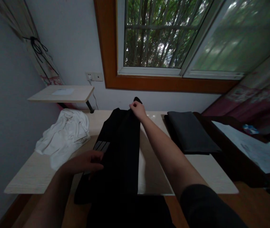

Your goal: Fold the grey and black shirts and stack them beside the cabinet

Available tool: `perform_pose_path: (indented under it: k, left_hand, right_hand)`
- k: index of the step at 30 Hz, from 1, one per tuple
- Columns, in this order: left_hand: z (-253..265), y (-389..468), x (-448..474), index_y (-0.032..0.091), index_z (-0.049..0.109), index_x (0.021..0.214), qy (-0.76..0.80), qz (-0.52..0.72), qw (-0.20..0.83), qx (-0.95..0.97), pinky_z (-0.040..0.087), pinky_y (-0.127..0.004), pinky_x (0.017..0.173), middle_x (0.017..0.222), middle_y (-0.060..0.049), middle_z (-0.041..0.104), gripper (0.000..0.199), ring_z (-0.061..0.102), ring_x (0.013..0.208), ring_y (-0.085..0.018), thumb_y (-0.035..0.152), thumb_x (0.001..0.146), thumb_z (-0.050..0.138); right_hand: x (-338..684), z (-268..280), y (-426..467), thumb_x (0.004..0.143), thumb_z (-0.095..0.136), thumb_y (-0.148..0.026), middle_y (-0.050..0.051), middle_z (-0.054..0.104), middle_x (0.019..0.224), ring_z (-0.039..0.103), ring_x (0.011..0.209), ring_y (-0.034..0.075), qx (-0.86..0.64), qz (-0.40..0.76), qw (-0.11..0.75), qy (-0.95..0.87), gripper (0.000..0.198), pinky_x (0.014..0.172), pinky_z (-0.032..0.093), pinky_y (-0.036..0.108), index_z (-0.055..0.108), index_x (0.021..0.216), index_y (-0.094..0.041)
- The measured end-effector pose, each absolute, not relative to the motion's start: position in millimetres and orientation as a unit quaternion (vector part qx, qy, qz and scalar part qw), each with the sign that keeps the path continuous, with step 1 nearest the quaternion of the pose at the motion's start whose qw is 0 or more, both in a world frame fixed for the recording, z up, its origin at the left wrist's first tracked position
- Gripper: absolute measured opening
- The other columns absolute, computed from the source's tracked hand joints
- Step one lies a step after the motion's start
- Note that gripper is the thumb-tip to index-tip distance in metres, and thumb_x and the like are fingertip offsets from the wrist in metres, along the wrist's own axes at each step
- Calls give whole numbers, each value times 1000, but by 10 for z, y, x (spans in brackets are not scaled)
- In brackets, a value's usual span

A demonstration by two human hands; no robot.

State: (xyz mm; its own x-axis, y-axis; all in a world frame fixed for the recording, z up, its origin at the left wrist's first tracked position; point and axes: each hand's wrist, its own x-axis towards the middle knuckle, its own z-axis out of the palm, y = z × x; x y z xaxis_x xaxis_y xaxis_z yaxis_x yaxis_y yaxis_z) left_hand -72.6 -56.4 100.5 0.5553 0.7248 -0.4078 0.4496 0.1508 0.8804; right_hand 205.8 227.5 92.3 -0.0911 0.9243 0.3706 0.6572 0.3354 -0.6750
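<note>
- The table (30, 177) is topped with pale, smooth board, faintly grained, and a glossy patch is seen right of the garment (123, 152).
- The garment is made of matte black fabric, laid in a long, narrow shape with a fairly straight right side and an uneven left one. Pale stripes (101, 146) are set side by side on its left side.
- By the right hand (138, 109), the garment's far end is pinched between thumb and forefinger, close to the table's far edge; a small black tip is seen just beyond the fingers.
- The left hand (87, 163) is held half open just below the stripes, thumb parted from the bent fingers; whether fabric is touched cannot be told.
- The garment is stretched across the middle of the table, from the far edge to the near edge, and its lower left part is hung past the near edge. Folds are largely lost in the black.
- A white cloth (66, 133), soft and crumpled, is heaped along the left edge.
- Toward the far right corner, a dark grey stack (192, 133) is laid flat, squared and smooth.
- At the far left corner, a low shelf (42, 95) of pale board is carried on dark legs.
</note>
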Motion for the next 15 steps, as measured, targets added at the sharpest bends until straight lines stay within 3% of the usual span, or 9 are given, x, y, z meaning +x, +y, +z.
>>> perform_pose_path:
  k: [3,6,10,15]
  left_hand:
    - [954,-643,-1028,21,60,86,457,32,669,585,47,-28,56,72,1,67,44,61,58,-16,62,76,72]
    - [814,-622,-1230,20,60,85,526,33,618,583,49,-29,59,72,-2,69,47,64,61,-17,66,83,63]
    - [591,-431,-1333,20,61,84,592,128,464,647,49,-30,65,75,-2,67,49,64,70,-19,68,87,53]
    - [395,-183,-1221,21,67,93,615,215,316,690,49,-32,77,89,-3,71,40,65,85,-22,58,92,51]
  right_hand:
    - [1646,860,2150,96,59,-34,3,70,97,63,91,16,-437,240,336,-799,19,87,45,28,69,102,-18]
    - [1498,665,1960,99,57,-30,3,72,104,65,92,16,-396,277,278,-830,27,90,48,29,65,123,-21]
    - [1669,371,1686,98,54,-19,7,71,110,63,103,19,-416,205,255,-848,23,99,45,33,71,115,-18]
    - [2070,106,1191,97,58,-23,9,67,110,59,105,24,-478,83,262,-834,19,98,47,39,71,110,-22]
